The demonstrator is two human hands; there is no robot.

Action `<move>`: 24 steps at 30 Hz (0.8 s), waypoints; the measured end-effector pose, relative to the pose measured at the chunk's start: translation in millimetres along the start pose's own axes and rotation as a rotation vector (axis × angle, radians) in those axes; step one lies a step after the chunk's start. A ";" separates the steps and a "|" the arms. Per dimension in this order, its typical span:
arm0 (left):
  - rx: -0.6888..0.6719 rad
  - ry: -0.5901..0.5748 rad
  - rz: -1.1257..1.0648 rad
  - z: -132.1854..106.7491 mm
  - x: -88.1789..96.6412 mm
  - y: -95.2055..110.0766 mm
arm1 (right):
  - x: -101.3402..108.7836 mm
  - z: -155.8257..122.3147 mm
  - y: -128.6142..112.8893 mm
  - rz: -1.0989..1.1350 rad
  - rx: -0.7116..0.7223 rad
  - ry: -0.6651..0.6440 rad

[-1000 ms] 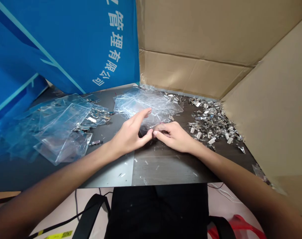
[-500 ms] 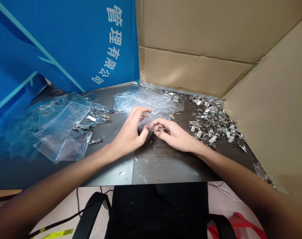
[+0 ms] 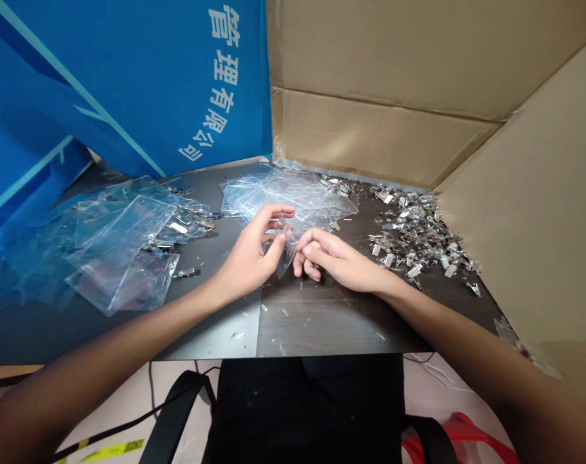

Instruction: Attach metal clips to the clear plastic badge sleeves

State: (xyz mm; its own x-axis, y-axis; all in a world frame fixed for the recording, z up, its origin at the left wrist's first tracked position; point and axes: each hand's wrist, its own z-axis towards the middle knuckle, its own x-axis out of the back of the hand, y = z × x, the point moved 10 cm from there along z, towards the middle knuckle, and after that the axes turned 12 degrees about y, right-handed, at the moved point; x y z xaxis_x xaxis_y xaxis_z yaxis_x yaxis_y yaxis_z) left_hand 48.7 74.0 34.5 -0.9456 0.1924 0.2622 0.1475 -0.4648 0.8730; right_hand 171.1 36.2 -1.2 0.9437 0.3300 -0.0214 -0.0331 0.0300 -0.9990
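My left hand (image 3: 254,254) pinches a clear plastic badge sleeve (image 3: 287,254) between thumb and fingers, just above the dark table (image 3: 322,322). My right hand (image 3: 338,261) is closed beside it, fingertips meeting the sleeve's edge; whether a metal clip is in them is hidden. Right behind both hands lies a stack of clear sleeves (image 3: 293,196). A heap of small metal clips (image 3: 413,238) spreads to the right of my right hand.
A pile of sleeves with clips attached (image 3: 118,248) lies at the left. A blue printed board (image 3: 128,84) leans at the back left; cardboard walls (image 3: 525,212) close the back and right. Small plastic scraps dot the table's front. A black bag (image 3: 302,412) sits below the table edge.
Both hands lifted slightly off the table and the sleeve tilted up between them; my right fingers curled in more tightly against the sleeve's edge.
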 end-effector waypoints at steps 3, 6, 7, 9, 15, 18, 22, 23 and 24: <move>0.031 0.030 -0.036 3.0 2.5 -1.6 | 1.2 1.8 0.1 0.029 -0.027 0.011; 0.047 0.052 -0.051 5.2 4.2 -2.8 | 10.5 4.9 2.0 0.074 -0.030 0.093; 0.051 0.055 -0.055 5.5 4.4 -3.2 | 14.7 5.7 3.7 0.089 -0.034 0.127; 0.058 0.056 -0.052 5.5 4.5 -4.0 | 22.6 6.7 7.3 0.104 -0.040 0.184; 0.044 0.027 0.014 3.5 1.3 -4.0 | 31.9 7.4 15.8 0.062 -0.067 0.242; 0.035 0.020 0.018 3.4 0.2 -3.6 | 27.7 6.7 16.2 0.075 -0.095 0.227; 0.047 0.022 0.013 3.8 0.5 -5.0 | 22.9 4.1 9.2 0.065 -0.113 0.226; 0.048 0.020 0.009 3.7 0.4 -5.2 | 21.8 3.5 6.3 0.056 -0.109 0.221; 0.048 0.019 0.002 3.5 0.3 -5.2 | 21.0 3.1 2.8 0.045 -0.097 0.217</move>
State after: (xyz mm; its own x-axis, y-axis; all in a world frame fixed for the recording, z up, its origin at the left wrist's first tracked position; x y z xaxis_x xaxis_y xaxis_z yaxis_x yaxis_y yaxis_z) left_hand 48.7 79.4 31.5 -0.9506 0.1744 0.2566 0.1628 -0.4235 0.8912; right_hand 189.8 46.2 -4.4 0.9909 0.1186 -0.0638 -0.0551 -0.0748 -0.9957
